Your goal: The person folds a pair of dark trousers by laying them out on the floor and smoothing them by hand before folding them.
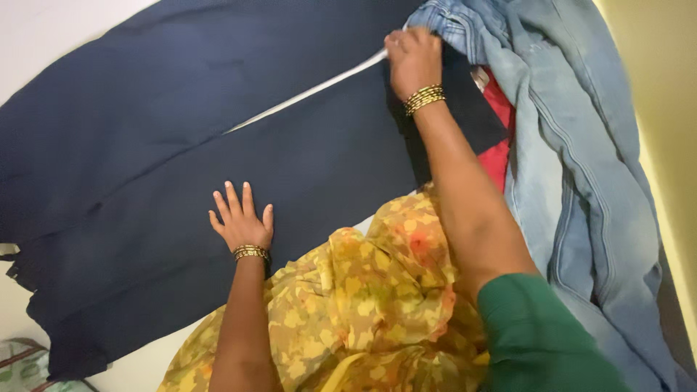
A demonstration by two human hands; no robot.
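1. Dark navy trousers (181, 152): spread flat across the left and centre of the frame on a white bed surface (43, 29), legs running toward the left edge, a pale strip of the surface showing between them.
2. Left hand (243, 221): lower centre, palm down on the nearer trouser leg, fingers apart and flat, gripping nothing. Gold bangles at the wrist.
3. Right hand (412, 62): top centre, fingers closed together at the waist end of the trousers, just where the light blue jeans (581, 160) begin. Which cloth the fingers pinch cannot be told for certain; it looks like the navy waistband.
4. Light blue jeans: heaped along the right side, overlapping the navy waist; a red garment (497, 156) lies partly beneath.
5. Yellow floral cloth (363, 305): worn by the person, draping over the trousers' lower edge.
6. Risks, as judged:
   - a pull by the right hand may drag the jeans along, since the heap overlaps the waist;
   - the flat left hand only presses, so the leg may slide and wrinkle;
   - the draped floral cloth may catch in the navy cloth.
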